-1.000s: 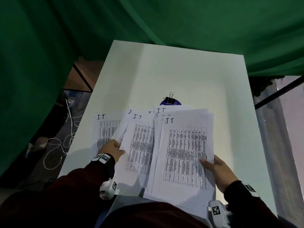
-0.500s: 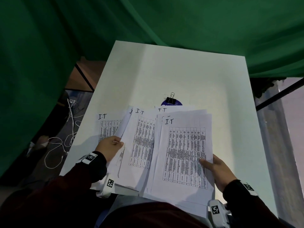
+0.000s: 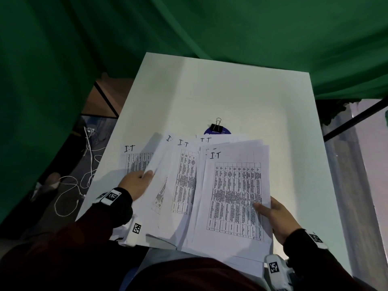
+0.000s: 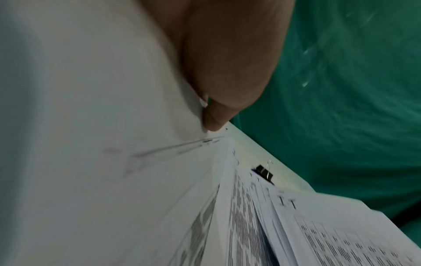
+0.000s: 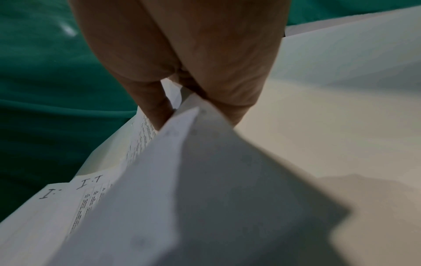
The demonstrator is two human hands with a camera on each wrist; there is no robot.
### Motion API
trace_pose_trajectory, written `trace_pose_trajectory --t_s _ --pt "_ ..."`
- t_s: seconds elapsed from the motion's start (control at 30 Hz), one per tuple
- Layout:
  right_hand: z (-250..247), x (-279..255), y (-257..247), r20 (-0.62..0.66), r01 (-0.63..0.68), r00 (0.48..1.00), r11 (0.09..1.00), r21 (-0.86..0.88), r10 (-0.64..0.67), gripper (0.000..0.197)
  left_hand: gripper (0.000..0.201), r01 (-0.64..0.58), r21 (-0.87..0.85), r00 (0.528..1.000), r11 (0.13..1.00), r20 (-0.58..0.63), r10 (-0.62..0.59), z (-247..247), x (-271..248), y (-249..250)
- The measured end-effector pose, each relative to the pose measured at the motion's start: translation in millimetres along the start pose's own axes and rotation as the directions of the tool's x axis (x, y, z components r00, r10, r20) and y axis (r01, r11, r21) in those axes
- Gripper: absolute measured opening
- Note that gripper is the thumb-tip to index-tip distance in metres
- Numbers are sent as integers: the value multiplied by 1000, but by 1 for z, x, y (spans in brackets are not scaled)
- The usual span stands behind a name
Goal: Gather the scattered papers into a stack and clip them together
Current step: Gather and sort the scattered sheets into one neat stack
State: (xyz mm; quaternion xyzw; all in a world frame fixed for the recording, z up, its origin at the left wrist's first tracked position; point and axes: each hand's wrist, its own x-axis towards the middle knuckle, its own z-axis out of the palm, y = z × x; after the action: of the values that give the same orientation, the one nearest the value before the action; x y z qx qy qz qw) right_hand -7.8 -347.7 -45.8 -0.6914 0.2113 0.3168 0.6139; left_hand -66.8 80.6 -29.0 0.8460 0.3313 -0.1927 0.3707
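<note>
Several printed sheets marked "I.T" lie fanned across the near half of the white table [image 3: 241, 97]. My right hand [image 3: 270, 213] pinches the thick bundle of papers [image 3: 233, 198] at its right edge, thumb on top; the right wrist view shows the same stack [image 5: 205, 180] lifted off the table. My left hand [image 3: 138, 181] pinches the left edge of a few raised sheets [image 3: 165, 162], seen from below in the left wrist view as loose sheets [image 4: 114, 144]. One single sheet [image 3: 134, 160] stays flat at the far left. A black binder clip [image 3: 217, 126] [image 4: 264, 172] sits beyond the papers on a blue disc [image 3: 225, 131].
Green cloth [image 3: 210, 24] hangs behind and to both sides of the table. White cables [image 3: 84, 171] lie on the floor off the table's left edge. A dark frame bar [image 3: 357, 120] runs past the right edge. The far half of the table holds only the clip.
My left hand has lifted the left sheets' edge and moved up and away from the table. The right hand keeps the same hold on the bundle.
</note>
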Motion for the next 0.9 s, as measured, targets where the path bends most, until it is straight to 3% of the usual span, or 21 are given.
trace_pose_trajectory --t_s 0.07,0.17,0.23,0.33,0.4,0.5,0.63,0.77,0.83,0.9 --pt "-1 0 0 -3 1 1000 1000 -1 -1 29 37 -4 5 998 1000 -63 5 -15 -2 3" --pt "0 0 0 -5 -2 1000 1000 -9 2 29 41 -29 80 962 996 -270 50 -47 -4 8" --pt "0 1 0 -5 -2 1000 1000 -21 2 30 40 -50 75 899 996 -430 77 -70 -5 11" --pt "2 2 -1 -7 -1 1000 999 -37 1 29 37 -185 -21 766 983 -630 130 -101 -19 24" --pt "5 3 -4 -10 12 1000 999 -31 -12 28 34 -309 -123 722 943 -675 149 -111 -33 39" --pt "12 4 -12 -10 32 999 999 5 -32 29 25 -400 -349 781 847 -613 116 -108 -39 52" --pt "27 5 -29 -6 73 997 994 77 -73 31 22 -354 -468 887 810 -443 132 -67 -39 69" --pt "44 6 -45 60 84 994 986 145 -94 32 12 -200 -551 976 810 -188 113 5 -43 74" --pt "50 2 -53 127 96 986 987 128 -112 33 10 -118 -555 992 823 -103 73 33 -43 74" --pt "55 -7 -62 178 100 978 993 65 -110 34 24 -22 -584 1000 811 -26 9 52 -44 76"
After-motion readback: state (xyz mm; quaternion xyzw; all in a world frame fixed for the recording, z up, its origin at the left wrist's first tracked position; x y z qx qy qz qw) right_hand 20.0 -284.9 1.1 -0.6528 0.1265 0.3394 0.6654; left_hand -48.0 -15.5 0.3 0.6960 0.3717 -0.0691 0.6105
